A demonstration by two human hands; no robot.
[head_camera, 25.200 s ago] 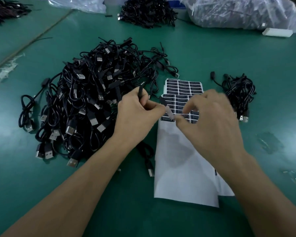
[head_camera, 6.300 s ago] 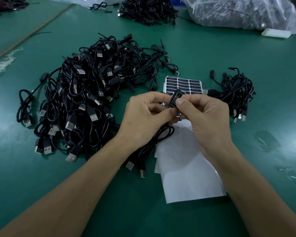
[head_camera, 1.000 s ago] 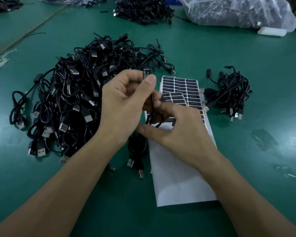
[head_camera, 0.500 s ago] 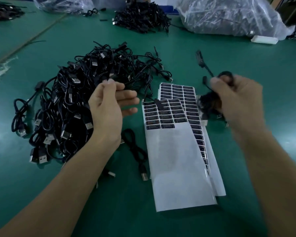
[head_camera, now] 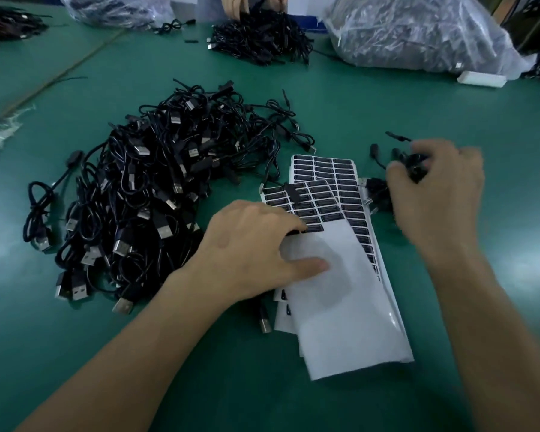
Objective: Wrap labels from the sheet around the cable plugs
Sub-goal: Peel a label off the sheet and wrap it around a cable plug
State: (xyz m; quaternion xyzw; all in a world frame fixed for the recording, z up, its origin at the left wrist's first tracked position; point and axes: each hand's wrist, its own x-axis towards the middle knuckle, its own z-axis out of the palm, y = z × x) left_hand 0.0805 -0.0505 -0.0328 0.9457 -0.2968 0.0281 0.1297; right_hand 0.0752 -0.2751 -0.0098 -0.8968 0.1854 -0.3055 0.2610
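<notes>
Cable (head_camera: 415, 169) moved right of sheet (head_camera: 349, 307), in right hand (head_camera: 437, 194) grip.

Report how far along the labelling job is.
Done: the top label sheet is bare over its lower part, and a small pile lies right. In hand: right hand grips a cable there; left hand rests at the label rows. Left, seemingly: the big pile.

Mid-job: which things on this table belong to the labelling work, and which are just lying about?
Job: label sheets; big cable pile; small cable pile; held cable, gripped by the right hand; left hand on the sheets.
Lying about: far cable heap; plastic bags; white block; another person's hands.
</notes>
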